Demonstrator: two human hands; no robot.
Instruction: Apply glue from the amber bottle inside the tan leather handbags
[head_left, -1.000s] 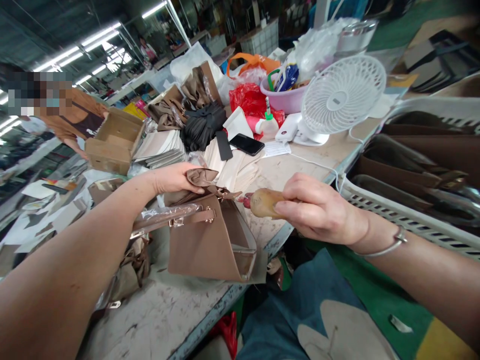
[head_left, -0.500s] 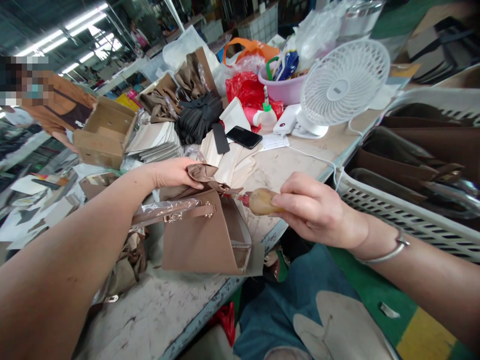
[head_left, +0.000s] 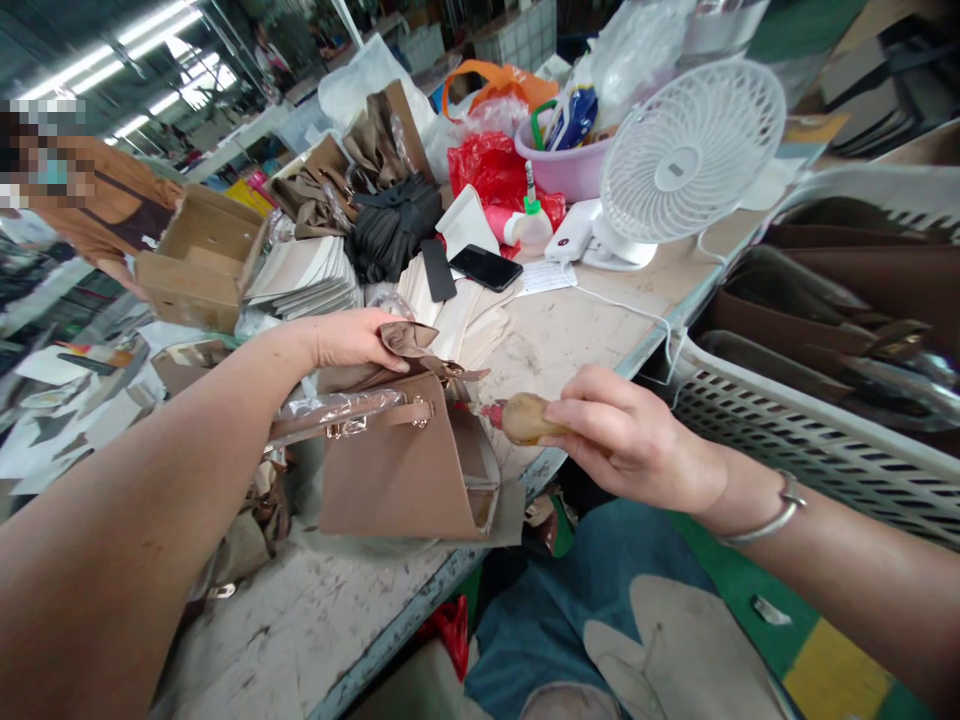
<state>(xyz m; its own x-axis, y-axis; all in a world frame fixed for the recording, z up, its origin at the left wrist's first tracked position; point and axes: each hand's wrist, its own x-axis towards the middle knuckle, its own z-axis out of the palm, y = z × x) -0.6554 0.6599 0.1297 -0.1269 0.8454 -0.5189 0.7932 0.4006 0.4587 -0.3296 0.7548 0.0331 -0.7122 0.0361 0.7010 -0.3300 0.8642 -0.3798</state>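
Note:
A brown handbag [head_left: 397,470] lies on the worktable, its side facing me and its right end gaping. My left hand [head_left: 360,342] is closed on the bag's brown flap [head_left: 409,338] at the top. Plastic film wraps the handle [head_left: 341,412], which has gold-coloured metal fittings. My right hand [head_left: 626,430] pinches a small yellowish squeeze bottle [head_left: 526,418] with a reddish tip. The tip points left, close to the bag's upper right edge; whether it touches is too small to tell.
A white fan [head_left: 690,155], a black phone [head_left: 486,268] and a green-capped bottle [head_left: 533,228] stand or lie behind. White crate [head_left: 817,430] with brown bags at right. Stacked pieces [head_left: 307,280] and a cardboard box [head_left: 199,255] lie at left, near a person [head_left: 112,200].
My right hand and the squeeze bottle have shifted slightly down relative to the bag. My left hand keeps its hold on the flap. The whole view has moved a little.

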